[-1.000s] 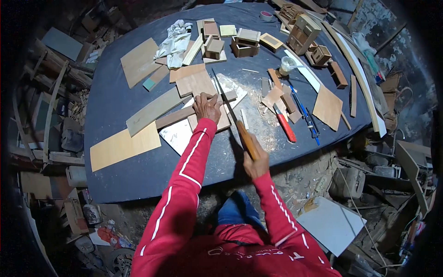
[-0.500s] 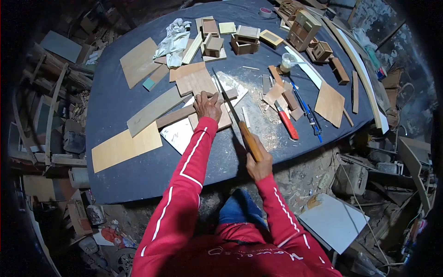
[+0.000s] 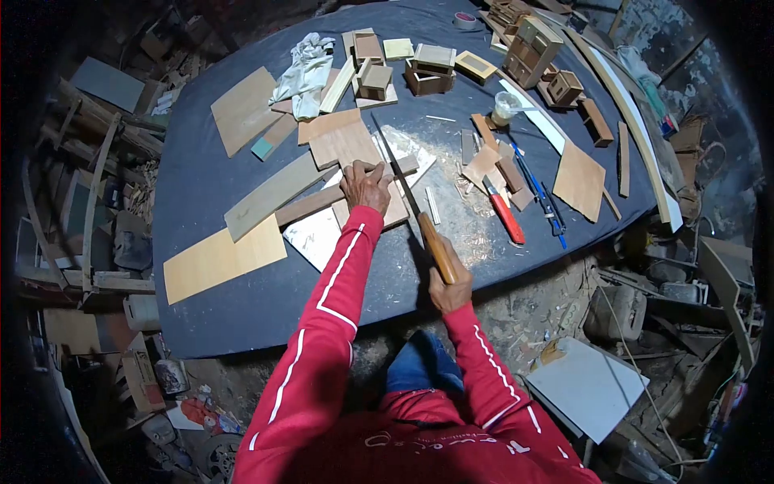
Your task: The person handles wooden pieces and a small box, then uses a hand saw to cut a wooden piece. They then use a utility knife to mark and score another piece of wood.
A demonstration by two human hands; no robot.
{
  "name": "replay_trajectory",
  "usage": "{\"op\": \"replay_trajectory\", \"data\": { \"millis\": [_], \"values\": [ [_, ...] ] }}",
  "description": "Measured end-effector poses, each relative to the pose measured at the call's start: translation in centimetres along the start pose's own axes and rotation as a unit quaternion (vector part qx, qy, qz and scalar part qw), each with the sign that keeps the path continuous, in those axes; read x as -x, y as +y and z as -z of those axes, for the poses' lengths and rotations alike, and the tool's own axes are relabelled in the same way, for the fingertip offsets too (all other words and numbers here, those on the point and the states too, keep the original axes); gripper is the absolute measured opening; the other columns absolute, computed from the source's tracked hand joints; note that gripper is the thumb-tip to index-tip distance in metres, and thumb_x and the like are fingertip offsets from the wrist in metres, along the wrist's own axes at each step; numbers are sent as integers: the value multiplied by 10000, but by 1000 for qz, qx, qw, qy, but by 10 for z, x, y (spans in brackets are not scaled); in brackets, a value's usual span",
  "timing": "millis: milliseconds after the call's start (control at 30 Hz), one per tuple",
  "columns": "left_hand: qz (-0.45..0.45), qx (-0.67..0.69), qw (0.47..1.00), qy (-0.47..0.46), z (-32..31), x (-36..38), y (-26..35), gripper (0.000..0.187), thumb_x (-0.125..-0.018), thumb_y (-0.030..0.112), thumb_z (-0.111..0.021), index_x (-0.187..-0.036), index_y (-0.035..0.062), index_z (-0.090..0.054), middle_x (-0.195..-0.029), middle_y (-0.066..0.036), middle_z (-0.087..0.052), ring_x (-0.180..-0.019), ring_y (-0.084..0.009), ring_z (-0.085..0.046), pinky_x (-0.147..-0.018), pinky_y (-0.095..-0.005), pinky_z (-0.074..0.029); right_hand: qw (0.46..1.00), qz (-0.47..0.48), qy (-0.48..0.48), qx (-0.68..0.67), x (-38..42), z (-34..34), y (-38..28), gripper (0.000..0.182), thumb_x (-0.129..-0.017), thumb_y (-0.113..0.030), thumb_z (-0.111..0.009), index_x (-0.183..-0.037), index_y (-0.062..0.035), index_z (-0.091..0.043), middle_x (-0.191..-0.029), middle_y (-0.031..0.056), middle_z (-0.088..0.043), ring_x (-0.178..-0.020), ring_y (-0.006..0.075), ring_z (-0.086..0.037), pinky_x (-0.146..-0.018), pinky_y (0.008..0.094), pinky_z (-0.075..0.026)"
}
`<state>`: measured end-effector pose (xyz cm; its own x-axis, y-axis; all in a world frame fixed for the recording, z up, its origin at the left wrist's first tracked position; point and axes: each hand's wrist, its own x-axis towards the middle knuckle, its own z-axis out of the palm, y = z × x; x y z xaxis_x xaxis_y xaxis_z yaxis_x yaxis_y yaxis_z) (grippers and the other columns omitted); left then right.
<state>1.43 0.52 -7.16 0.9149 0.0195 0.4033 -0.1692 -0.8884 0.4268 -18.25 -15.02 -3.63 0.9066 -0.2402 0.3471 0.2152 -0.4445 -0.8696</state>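
My right hand [image 3: 452,281] is closed around the wooden handle [image 3: 436,250] of a handsaw. Its dark narrow blade [image 3: 402,179] points away from me and crosses a brown wooden strip [image 3: 312,206] near the strip's right end. My left hand [image 3: 365,185] presses down on that strip just left of the blade, fingers bent over its far edge. Under and around the strip lie a thin brown board [image 3: 343,139], a greyish plank [image 3: 270,200] and a white board [image 3: 313,236]. How deep the blade sits in the wood cannot be made out.
A red-handled cutter [image 3: 505,218], blue pens [image 3: 528,181] and wood scraps lie to the right on the dark-covered table [image 3: 234,323]. Small wooden boxes [image 3: 430,68], a white cloth [image 3: 305,77] and a plastic cup [image 3: 505,107] stand farther back. Long strips line the right edge.
The view has shifted slightly, moving the table a little to the right in the picture. My right hand and the saw have moved only slightly; my left hand stays on the strip.
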Motion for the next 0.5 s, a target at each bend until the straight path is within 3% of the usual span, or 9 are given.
{"op": "replay_trajectory", "data": {
  "millis": [67, 100, 133, 167, 200, 267, 433, 500],
  "values": [
    [-4, -5, 1000, 8, -1, 1, 2, 277, -802, 261, -705, -1055, 152, -740, -1016, -64, -555, -1037, -275, -466, -922, -444, -355, 999, -23, -39, 20, 15, 16, -2, 566, -779, 51, -552, -1331, -70, -517, -1013, 249, -644, -886, 383, -676, -699, 362, -538],
    [-4, -1, 1000, 10, -1, 1, 1, 280, -798, 260, -708, -1053, 150, -741, -1013, -64, -557, -1035, -276, -466, -921, -442, -355, 997, -39, -62, 7, 40, 32, 2, 593, -763, 69, -571, -1348, 28, -480, -1157, 233, -640, -1048, 315, -661, -866, 327, -508],
    [-3, 2, 1000, 13, -1, 0, 0, 282, -793, 260, -710, -1051, 149, -742, -1010, -63, -560, -1033, -276, -467, -919, -440, -356, 999, 8, -34, 38, 60, 43, 0, 606, -748, 72, -568, -1346, 9, -494, -1155, 216, -648, -1021, 288, -677, -831, 324, -521],
    [0, 2, 1000, 15, 0, 0, 0, 282, -793, 260, -710, -1051, 149, -742, -1010, -63, -560, -1033, -276, -467, -919, -440, -356, 997, -32, -47, 48, 84, 58, -1, 606, -741, 81, -546, -1339, -10, -510, -1161, 205, -650, -1021, 267, -680, -826, 322, -526],
    [-1, 1, 1000, 15, 1, -1, 1, 284, -790, 259, -712, -1048, 146, -743, -1009, -63, -559, -1031, -275, -468, -921, -440, -355, 994, -73, -68, 40, 91, 73, -20, 599, -738, 87, -524, -1326, -24, -528, -1164, 203, -649, -1026, 276, -678, -832, 330, -526],
    [-4, 2, 1000, 10, 0, 2, 1, 286, -786, 259, -714, -1045, 143, -744, -1008, -62, -558, -1029, -274, -468, -922, -440, -355, 994, -59, -70, 58, 89, 77, -30, 594, -740, 85, -515, -1323, -29, -532, -1162, 202, -650, -1035, 288, -674, -839, 331, -522],
    [-8, -4, 1000, 17, -1, 1, -2, 284, -785, 262, -714, -1048, 156, -743, -1011, -63, -553, -1029, -270, -469, -919, -442, -357, 997, -54, -64, 6, -4, 19, -21, 567, -760, 75, -524, -1321, -9, -523, -1156, 221, -644, -1086, 291, -649, -876, 325, -502],
    [-12, -1, 1000, 15, -2, -2, 0, 283, -786, 260, -713, -1049, 158, -742, -1014, -63, -551, -1031, -272, -468, -917, -442, -357, 997, -41, -61, -26, -18, 14, -20, 603, -766, 62, -576, -1351, -68, -504, -1074, 243, -638, -937, 370, -673, -748, 360, -534]
  ]
}}
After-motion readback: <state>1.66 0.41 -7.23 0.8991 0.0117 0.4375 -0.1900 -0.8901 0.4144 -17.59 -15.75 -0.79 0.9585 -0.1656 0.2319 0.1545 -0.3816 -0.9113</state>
